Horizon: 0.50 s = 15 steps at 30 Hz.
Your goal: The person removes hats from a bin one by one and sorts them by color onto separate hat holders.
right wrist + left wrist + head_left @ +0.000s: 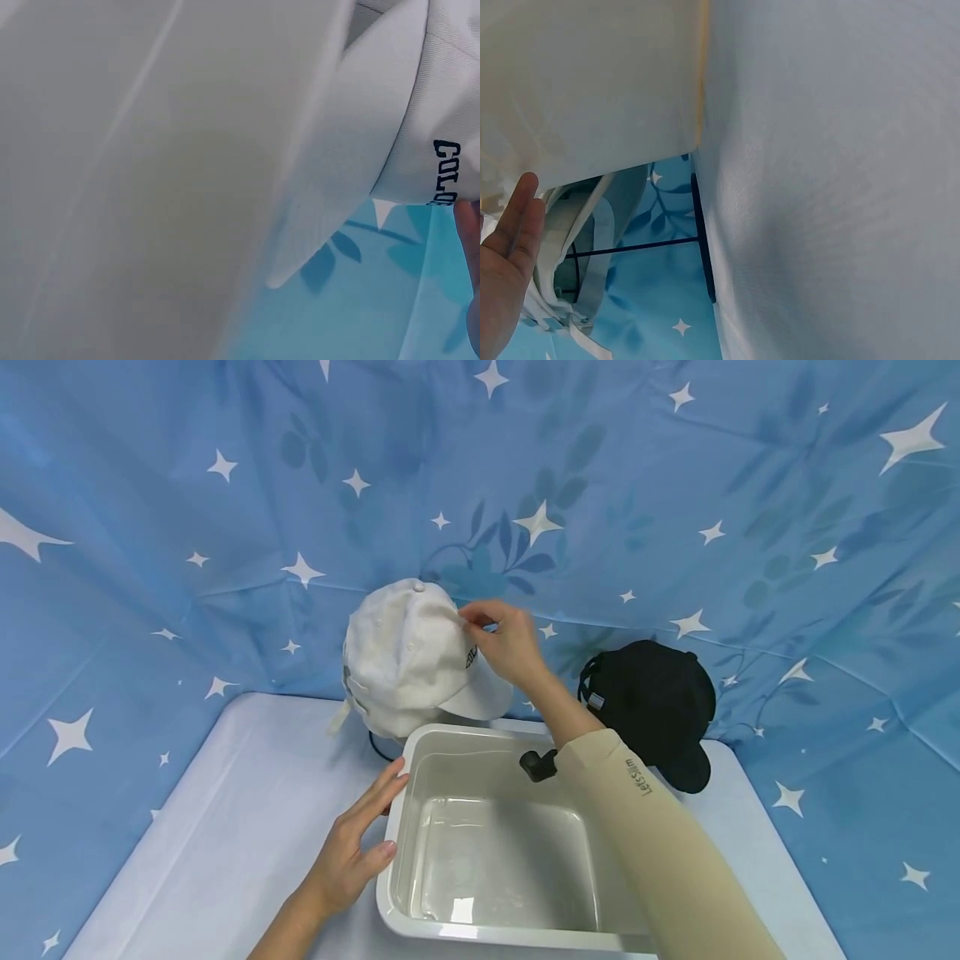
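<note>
So on the left, the left hand [348, 852] is flat against the outside wall of the cream rectangular plastic tub [395, 893], fingers straight and relaxed, thumb near the rim, not gripping anything. The tub sits on the white cloth-covered bench [225, 827] and has clear water in the bottom. In the left wrist view you just see fingertips next to the tub's side, with a thin black wire stand [697, 240] behind it.

Just behind the tub's far left corner is the white fabric baseball cap [408, 664], perched up on that stand, brim pointing right and down, with some black lettering on the front. The right hand [506, 639] is up at the cap's front panel, fingers curled and pinching the fabric right above the lettering. Its arm is in a tan sleeve [660, 852] crossing over the tub.

Further right, a black fabric baseball cap [652, 702] sits near the tub's far right corner, against the blue star-print backdrop cloth [750, 485].
</note>
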Tool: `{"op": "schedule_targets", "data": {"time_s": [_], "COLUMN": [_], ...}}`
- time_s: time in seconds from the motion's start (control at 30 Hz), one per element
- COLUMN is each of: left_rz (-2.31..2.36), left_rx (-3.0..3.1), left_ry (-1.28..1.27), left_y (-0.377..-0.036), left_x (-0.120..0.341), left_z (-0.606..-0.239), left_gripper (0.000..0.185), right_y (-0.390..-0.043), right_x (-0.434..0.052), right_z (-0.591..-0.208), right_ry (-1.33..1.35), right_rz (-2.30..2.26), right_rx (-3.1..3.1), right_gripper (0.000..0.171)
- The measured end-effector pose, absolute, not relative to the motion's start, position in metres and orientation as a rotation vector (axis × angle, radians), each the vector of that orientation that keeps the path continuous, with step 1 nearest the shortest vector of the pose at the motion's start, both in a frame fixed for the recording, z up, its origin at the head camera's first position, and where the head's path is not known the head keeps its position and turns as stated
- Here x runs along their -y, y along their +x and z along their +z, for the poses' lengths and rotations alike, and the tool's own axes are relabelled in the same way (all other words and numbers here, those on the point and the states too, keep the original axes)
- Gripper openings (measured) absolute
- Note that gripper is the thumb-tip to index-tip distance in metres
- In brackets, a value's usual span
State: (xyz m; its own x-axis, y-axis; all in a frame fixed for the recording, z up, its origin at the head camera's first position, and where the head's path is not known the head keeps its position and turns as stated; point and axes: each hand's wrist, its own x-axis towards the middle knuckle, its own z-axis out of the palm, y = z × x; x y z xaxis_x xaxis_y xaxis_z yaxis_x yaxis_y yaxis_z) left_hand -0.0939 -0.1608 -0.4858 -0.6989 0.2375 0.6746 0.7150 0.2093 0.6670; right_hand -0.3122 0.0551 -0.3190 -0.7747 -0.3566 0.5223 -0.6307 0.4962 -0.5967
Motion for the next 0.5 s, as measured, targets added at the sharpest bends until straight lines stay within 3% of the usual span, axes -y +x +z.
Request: {"op": "schedule_targets", "data": {"time_s": [0.5], "left_rz": [-1.498], "left_rx": [2.057], "left_ry": [-0.893], "left_y": [-0.094], "left_x": [0.16], "left_z": [-0.485], "left_gripper": [0.069], "right_y": [-0.312], "right_x": [-0.049], "right_z": [-0.335], "right_ry": [0.868], "right_rz": [1.126], "right_rx": [2.442], "right_gripper": [0.017]}}
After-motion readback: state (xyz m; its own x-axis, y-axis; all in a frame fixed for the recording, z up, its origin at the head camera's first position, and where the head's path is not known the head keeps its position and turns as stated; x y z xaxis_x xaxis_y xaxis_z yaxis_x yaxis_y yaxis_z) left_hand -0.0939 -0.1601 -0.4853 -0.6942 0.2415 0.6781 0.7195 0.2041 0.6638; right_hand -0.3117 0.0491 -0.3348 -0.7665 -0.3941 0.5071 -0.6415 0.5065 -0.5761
